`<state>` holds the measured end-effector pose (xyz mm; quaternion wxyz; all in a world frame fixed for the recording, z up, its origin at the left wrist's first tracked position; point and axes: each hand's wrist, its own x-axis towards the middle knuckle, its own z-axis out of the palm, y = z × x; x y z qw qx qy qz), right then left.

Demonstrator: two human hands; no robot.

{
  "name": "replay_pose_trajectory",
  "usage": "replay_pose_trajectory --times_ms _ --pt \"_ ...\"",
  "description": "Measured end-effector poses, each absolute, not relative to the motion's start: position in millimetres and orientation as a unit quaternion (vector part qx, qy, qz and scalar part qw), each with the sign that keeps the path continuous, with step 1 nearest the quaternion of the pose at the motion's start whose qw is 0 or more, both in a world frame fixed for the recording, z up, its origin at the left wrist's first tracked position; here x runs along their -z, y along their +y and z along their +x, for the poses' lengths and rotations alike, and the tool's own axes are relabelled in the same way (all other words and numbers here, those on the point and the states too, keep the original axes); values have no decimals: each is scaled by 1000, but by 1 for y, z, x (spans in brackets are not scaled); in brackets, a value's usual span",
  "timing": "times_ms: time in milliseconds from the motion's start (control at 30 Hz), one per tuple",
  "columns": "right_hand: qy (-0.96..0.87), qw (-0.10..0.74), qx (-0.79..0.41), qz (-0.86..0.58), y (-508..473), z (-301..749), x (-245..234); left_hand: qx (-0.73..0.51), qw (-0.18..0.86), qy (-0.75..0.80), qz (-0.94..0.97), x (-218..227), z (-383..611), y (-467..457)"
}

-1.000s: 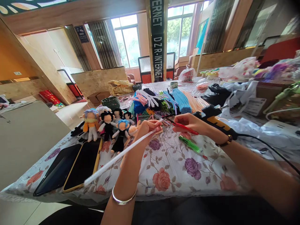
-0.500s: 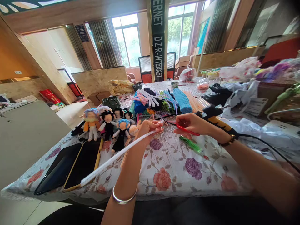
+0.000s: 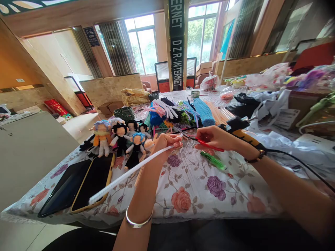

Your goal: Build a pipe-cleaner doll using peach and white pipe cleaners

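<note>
My left hand (image 3: 167, 144) pinches a long white pipe cleaner (image 3: 128, 173) near one end. The rest of the fuzzy stem slants down to the left, over my forearm and past the phones. My right hand (image 3: 213, 138) is closed around red-handled scissors (image 3: 209, 145), whose blades point left at the short white end by my left fingertips. Whether the blades touch the stem I cannot tell. A small green bundle (image 3: 213, 161) lies on the floral tablecloth (image 3: 193, 181) below my right hand.
Several small yarn dolls (image 3: 121, 137) stand at the left, behind two phones (image 3: 92, 181). Bundles of coloured pipe cleaners (image 3: 202, 111) lie farther back. A black-and-yellow corded tool (image 3: 243, 136) sits behind my right wrist, its cable running right. White bags (image 3: 281, 146) and boxes crowd the right side.
Both hands stay almost in place. The scissors and right hand have shifted very slightly, and the free end of the white pipe cleaner has moved a little upward.
</note>
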<state>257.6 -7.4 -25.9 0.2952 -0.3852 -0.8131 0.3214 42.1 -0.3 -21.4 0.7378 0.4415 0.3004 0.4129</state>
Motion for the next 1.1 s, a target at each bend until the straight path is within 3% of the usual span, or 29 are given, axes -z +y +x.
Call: replay_pose_trajectory --times_ms 1100 --pt "-812 270 -341 -389 -12 254 21 -375 741 308 464 29 37 5"
